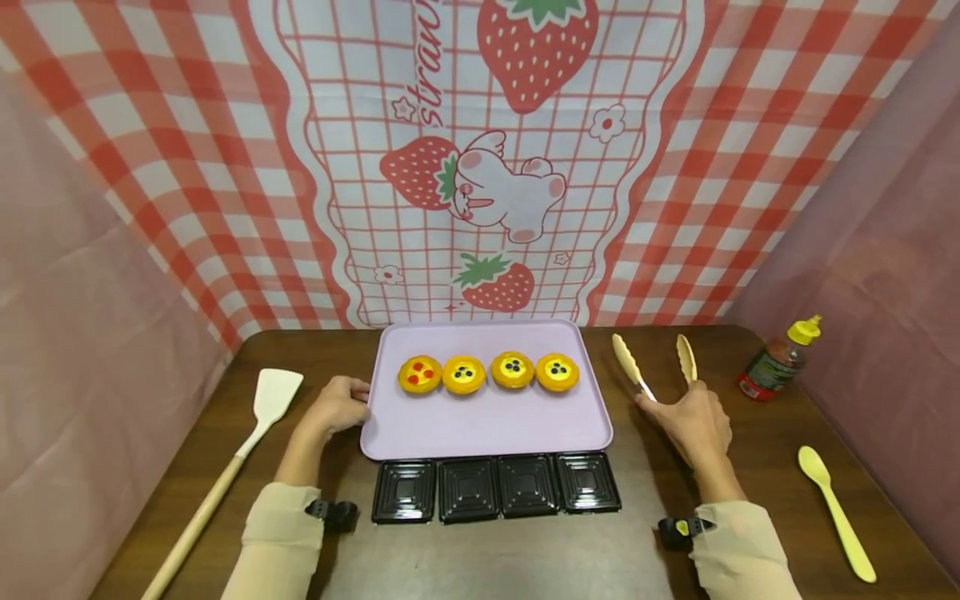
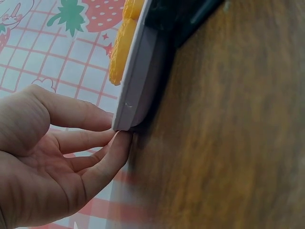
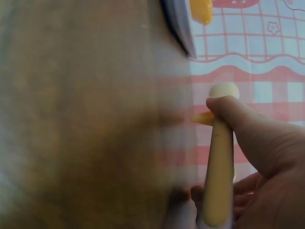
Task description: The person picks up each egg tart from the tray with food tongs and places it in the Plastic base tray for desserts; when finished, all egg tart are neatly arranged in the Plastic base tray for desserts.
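Observation:
The lilac tray (image 1: 491, 429) lies on the table with a row of several yellow tarts (image 1: 463, 375), one red-dotted and the others dark-dotted. At its left edge my left hand (image 1: 341, 406) pinches the rim; the left wrist view has the thumb and a finger of this hand (image 2: 62, 152) meeting at the tray's edge (image 2: 136, 90). To the right of the tray, my right hand (image 1: 696, 425) grips the tongs (image 1: 628, 360), whose arms are spread apart with nothing between them. In the right wrist view the thumb of this hand (image 3: 271, 157) rests on the tongs (image 3: 220, 167).
Several black square plastic bases (image 1: 467, 489) stand in a row along the tray's front edge. A white spatula (image 1: 273, 396) with a wooden handle lies at the left. At the right are a yellow-capped bottle (image 1: 772, 367) and a yellow spoon (image 1: 840, 517). A patterned cloth (image 1: 675, 167) hangs behind.

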{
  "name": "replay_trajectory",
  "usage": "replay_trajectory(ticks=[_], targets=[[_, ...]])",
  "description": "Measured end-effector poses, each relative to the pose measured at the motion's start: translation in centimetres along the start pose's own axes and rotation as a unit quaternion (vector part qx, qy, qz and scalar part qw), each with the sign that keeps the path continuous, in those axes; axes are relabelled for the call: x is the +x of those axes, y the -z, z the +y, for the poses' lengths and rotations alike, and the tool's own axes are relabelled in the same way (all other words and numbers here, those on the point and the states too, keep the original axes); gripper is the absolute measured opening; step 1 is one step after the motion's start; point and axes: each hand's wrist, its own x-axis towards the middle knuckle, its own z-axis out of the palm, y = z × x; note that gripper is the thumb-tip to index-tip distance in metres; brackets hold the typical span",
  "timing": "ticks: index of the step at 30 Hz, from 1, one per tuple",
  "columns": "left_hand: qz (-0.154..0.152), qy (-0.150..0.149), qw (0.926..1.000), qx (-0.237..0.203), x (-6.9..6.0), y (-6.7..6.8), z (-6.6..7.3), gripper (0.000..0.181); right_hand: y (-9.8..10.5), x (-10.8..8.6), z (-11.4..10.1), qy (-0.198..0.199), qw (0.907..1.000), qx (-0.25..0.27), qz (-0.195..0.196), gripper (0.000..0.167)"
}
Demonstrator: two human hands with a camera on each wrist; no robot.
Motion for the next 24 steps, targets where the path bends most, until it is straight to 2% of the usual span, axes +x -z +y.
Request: replay_trajectory(ticks=[8, 17, 20, 24], targets=[[-0.009, -0.003, 0.9999, -0.012, -0.1, -0.2, -0.3, 0.056, 2.4, 0.6, -0.6, 0.034, 0.9993, -0.014, 0.008, 0.096], [-0.005, -0.002, 1.0000, 0.002, -0.1, 0.1, 0.0, 0.054, 5.5, 0.4, -2.5, 0.121, 0.9921, -0.021, 0.028, 0.082], [-0.003, -0.001, 1.0000, 0.004, -0.1, 0.1, 0.1, 0.055, 6.3, 0.2, -3.2, 0.151, 0.9879, -0.030, 0.024, 0.086], [-0.003, -0.001, 1.0000, 0.003, -0.1, 0.2, 0.0, 0.055, 7.0, 0.0, -4.4, 0.197, 0.9797, -0.038, -0.002, 0.087]])
